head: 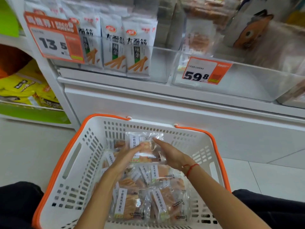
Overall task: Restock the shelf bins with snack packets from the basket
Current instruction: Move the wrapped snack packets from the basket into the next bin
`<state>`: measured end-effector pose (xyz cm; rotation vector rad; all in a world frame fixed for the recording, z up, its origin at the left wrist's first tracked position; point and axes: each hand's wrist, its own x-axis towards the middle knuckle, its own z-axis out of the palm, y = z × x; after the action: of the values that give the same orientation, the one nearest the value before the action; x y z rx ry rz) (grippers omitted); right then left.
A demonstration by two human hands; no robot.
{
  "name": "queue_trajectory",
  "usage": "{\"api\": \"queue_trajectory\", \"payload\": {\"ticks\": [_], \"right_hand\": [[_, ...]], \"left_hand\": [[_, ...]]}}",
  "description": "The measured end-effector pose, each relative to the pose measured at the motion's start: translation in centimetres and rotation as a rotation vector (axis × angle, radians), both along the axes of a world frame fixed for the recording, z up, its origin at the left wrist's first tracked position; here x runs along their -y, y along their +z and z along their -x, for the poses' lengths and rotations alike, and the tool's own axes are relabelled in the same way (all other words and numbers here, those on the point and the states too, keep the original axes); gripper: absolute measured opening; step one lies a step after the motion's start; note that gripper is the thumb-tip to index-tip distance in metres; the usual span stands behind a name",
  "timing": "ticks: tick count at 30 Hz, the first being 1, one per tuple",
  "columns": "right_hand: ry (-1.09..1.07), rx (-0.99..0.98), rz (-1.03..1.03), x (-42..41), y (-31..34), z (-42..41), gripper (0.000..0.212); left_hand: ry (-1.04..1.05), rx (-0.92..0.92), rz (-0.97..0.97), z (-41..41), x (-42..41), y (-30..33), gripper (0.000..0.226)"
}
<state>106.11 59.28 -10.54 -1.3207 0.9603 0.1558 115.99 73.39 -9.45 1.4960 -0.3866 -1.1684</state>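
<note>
While you have the clear snack packet [145, 150] lifted just above the pile in the white basket [79, 156], treat it as light and floppy: thin crinkly film around what look like stiff, brittle orange-brown strips, so squeezing the middle risks snapping the contents. Your left hand [127, 158] comes in from the near-left side with its fingers extended against the packet's face and lower edge; your right hand [166, 153] lies along the right edge, fingers nearly straight, the tips reaching the top seal. So your grip is a flat sandwich between two open palms, not a pinch, though I cannot tell whether a thumb is hooked underneath. The film will be slippery; hold it by the sealed edges, where the plastic is doubled.

It is a transparent pouch with a white vertical label strip of black characters down its left side and a small green-and-yellow patch low down. More like it lie jumbled in the basket. Its likely home is the clear shelf bin [239, 90] behind the 59.8 price tag [206, 71].
</note>
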Motion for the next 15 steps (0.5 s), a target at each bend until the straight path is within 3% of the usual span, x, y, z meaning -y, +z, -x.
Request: {"api": "queue_trajectory", "payload": {"ticks": [6,10,15], "right_hand": [[0.446,-0.059,0.133,2.7,10.0,2.1,0.037],[0.421,0.042,0.392,3.5,14.6,2.9,0.029],[0.320,0.229,0.545,4.2,20.4,5.6,0.041]], "left_hand": [[-0.074,0.116,0.000,0.8,1.2,4.0,0.089],[-0.073,0.083,0.113,1.4,2.5,8.4,0.063],[-0.202,0.189,0.211,1.1,3.8,12.8,0.064]]}}
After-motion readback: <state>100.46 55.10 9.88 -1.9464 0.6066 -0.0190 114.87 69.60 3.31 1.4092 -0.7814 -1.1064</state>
